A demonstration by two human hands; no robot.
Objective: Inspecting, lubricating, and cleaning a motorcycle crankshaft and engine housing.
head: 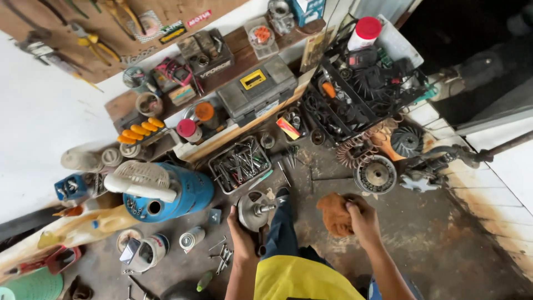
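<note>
I look down at a workshop floor from above. My left hand (242,232) grips a round metal pulley-like part with a short shaft (254,210), held just above the floor beside my leg in dark trousers (282,233). My right hand (362,218) presses on a rust-orange rag (335,214) lying on the stained floor. A yellow shirt fills the bottom of the view.
A blue gas cylinder on its side (177,194) lies left of a wire basket of hand tools (240,164). A black crate of parts (361,89), a coiled spring (355,147) and a round clutch disc (376,175) sit ahead. Loose bolts (222,256) and tins (192,239) lie nearby.
</note>
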